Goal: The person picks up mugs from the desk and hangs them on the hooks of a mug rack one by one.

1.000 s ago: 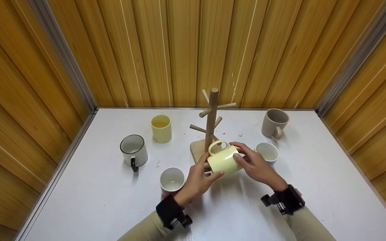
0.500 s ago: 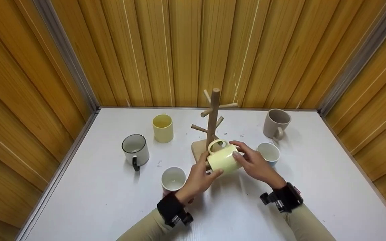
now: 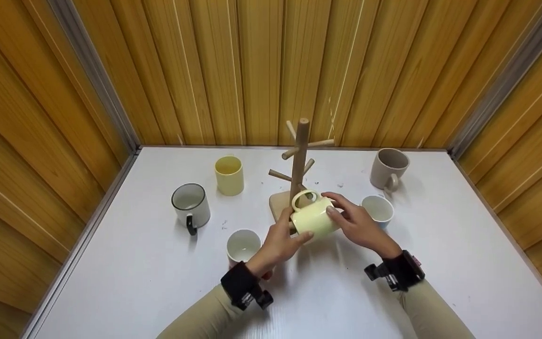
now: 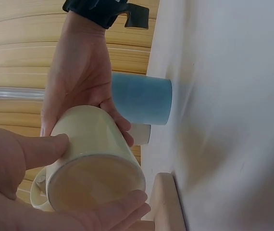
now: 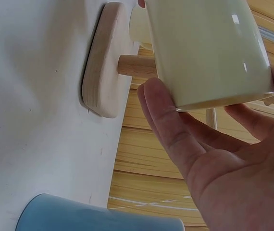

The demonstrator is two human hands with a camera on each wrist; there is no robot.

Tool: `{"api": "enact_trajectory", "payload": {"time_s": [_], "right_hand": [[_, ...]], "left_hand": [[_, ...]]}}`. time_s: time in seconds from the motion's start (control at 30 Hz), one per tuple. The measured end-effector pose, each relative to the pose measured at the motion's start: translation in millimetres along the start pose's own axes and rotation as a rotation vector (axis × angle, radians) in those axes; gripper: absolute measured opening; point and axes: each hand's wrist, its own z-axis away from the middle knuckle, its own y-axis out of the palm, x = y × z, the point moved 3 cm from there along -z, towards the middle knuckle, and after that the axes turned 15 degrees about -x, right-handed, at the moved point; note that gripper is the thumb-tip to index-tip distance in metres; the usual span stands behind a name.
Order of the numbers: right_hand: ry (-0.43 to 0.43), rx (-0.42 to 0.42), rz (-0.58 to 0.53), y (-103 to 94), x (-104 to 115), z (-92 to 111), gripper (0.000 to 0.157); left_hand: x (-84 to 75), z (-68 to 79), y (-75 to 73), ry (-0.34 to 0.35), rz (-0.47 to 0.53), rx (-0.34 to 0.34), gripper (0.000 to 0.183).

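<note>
A pale yellow mug (image 3: 314, 219) is held tilted on its side just in front of the wooden mug tree (image 3: 301, 160). Its handle (image 3: 301, 198) points up and toward the tree's post. My left hand (image 3: 278, 245) grips the mug's left end, thumb on the near side; the left wrist view shows its fingers (image 4: 122, 207) across that end. On the right end, my right hand (image 3: 358, 226) pinches the mug between thumb and fingers (image 5: 163, 110). In the head view the mug and hands hide part of the tree's base and a lower peg.
Left of the tree stand a yellow mug (image 3: 229, 176), a white mug with black handle (image 3: 191, 207) and a white-lined mug (image 3: 243, 247) partly behind my left wrist. To the right are a taupe mug (image 3: 388, 169) and a blue mug (image 5: 98, 216). Wooden walls (image 3: 261, 70) enclose the table.
Both hands keep their hold on the pale yellow mug, which has hardly moved. The head view has shifted slightly, so the whole scene sits a little higher.
</note>
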Motion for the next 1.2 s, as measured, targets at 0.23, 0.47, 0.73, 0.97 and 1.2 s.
{"api": "enact_trajectory", "payload": {"time_s": [0.23,0.47,0.73,0.97,1.2], "right_hand": [[-0.022,-0.008,0.008,2.5,-25.5,-3.0,0.041],[-0.013,0.009,-0.009,3.5,-28.5,-5.0,0.042],[-0.01,0.003,0.009,3.2,-30.6,-7.3,0.042],[0.0,0.018,0.02,4.3,-31.4,-9.3,0.043],[0.013,0.03,0.029,5.1,-29.5,-11.6,0.045]], "left_hand": [[-1.8,-2.1,-0.1,-0.036,-0.034,-0.01,0.069],[-1.3,-4.3,0.3,-0.08,-0.027,-0.003,0.069],[-4.9,-9.1,0.5,-0.105,-0.03,0.002,0.069],[-6.5,-13.4,1.3,-0.146,-0.025,-0.005,0.066],[-5.5,-16.4,1.6,-0.176,0.019,-0.007,0.061]]}}
